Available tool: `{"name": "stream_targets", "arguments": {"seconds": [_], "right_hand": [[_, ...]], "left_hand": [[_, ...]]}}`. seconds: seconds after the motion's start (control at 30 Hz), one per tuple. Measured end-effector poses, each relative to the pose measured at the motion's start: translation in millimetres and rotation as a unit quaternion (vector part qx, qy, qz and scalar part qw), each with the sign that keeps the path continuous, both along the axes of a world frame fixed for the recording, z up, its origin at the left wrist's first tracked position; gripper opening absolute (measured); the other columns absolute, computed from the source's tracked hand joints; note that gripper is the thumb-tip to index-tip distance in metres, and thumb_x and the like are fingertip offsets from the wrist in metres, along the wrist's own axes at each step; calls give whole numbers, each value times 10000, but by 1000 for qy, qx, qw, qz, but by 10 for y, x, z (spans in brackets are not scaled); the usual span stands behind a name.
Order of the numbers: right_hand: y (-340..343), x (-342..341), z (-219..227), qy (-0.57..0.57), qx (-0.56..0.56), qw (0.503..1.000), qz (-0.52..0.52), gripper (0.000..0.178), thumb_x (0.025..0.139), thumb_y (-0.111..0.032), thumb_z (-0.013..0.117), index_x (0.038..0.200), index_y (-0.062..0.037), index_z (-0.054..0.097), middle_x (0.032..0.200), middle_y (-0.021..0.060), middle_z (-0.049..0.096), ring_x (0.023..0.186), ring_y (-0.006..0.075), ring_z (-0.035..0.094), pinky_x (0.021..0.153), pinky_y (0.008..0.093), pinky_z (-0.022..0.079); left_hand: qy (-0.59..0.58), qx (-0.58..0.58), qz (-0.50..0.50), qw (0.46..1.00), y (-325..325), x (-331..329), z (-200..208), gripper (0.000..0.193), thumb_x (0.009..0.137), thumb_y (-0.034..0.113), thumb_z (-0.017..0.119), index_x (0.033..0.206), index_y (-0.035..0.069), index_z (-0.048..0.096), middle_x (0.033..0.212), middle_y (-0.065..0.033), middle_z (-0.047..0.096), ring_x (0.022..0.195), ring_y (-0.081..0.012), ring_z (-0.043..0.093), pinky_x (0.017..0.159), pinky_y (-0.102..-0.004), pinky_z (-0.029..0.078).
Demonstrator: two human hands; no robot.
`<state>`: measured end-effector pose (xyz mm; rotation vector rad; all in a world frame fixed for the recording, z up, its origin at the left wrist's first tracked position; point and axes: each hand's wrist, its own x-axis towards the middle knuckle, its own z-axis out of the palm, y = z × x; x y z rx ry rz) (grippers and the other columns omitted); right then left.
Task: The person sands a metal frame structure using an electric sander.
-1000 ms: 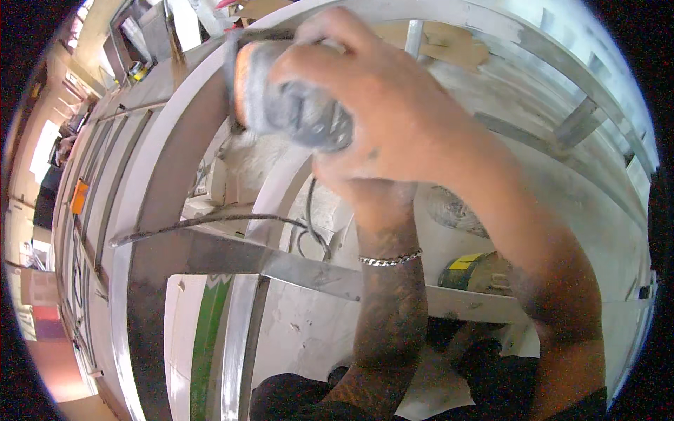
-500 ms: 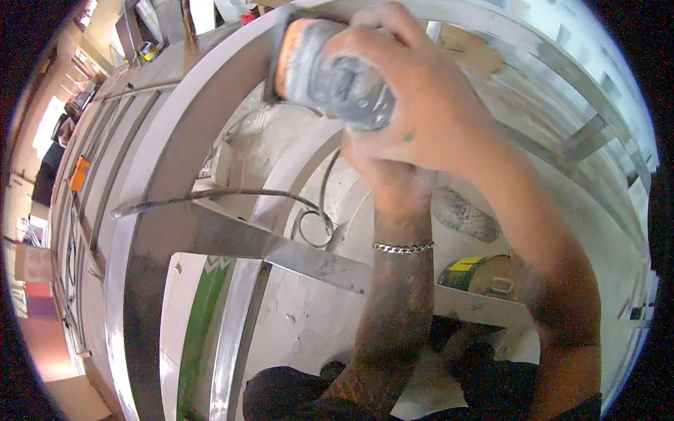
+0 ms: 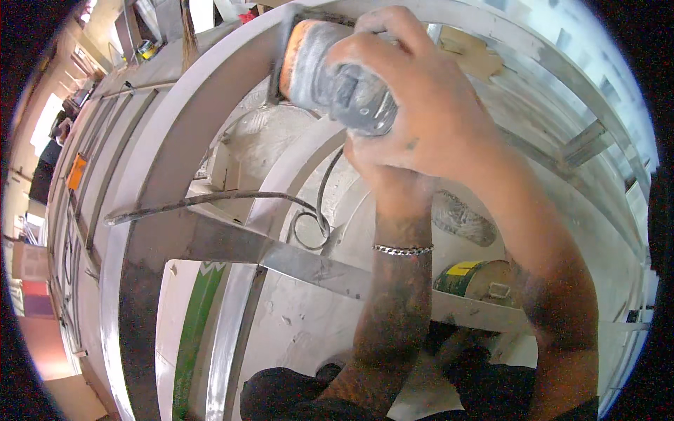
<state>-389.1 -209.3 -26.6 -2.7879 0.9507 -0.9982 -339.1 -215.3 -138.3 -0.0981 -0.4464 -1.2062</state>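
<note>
A dusty grey and orange electric sander [image 3: 312, 67] with a dark flat pad is pressed against the inner side of a curved metal frame [image 3: 168, 140]. My right hand [image 3: 428, 98] is wrapped over the sander's body from above and the right. Below and partly behind it, my left hand [image 3: 382, 168] closes on the rear end of the tool, most of its fingers hidden. A chain bracelet [image 3: 402, 250] circles my left wrist. From the back of the sander a dark power cord [image 3: 328, 179] hangs down, loops, and runs left across the frame.
A metal crossbar [image 3: 316, 266] joins the curved frame below my hands. A white panel with a green stripe [image 3: 199, 316] lies at lower left. Beneath the frame rests a round container with a yellow label [image 3: 472, 279]. Metal bars [image 3: 116, 140] lie along the left, near an orange object [image 3: 77, 172].
Both hands and the sander have shifted very slightly right and down in the view. The grip looks the same, and the cord's loop has moved a little.
</note>
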Motion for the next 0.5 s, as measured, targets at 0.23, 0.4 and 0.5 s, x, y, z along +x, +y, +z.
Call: {"name": "stream_targets", "arguments": {"seconds": [0.23, 0.4, 0.5], "right_hand": [[-50, -165, 15, 2, -35, 992, -121, 726, 661, -220, 928, 1260, -19, 571, 1260, 190, 463, 1181, 411, 568, 979, 462, 500], [-149, -141, -109, -31, -65, 993, -99, 683, 636, -146, 887, 1252, -96, 597, 1246, 155, 502, 1128, 397, 607, 941, 467, 527], [-109, -8, -179, -43, -94, 991, -87, 680, 602, -79, 860, 1231, -173, 621, 1251, 126, 529, 1090, 394, 633, 917, 475, 550]], "left_hand": [[-63, 28, -98, 993, -212, -52, -4, 424, 970, 48, 616, 1387, 1, 556, 1350, -126, 648, 1216, -209, 626, 1004, -393, 549], [31, 48, -161, 985, -236, -39, 11, 425, 1027, 223, 545, 1407, 33, 537, 1268, -105, 668, 1143, -272, 662, 1036, -441, 542], [30, 34, -105, 993, -93, 23, -29, 402, 1075, 268, 460, 1395, 35, 530, 1305, -80, 636, 1166, -233, 658, 1012, -416, 556]]}}
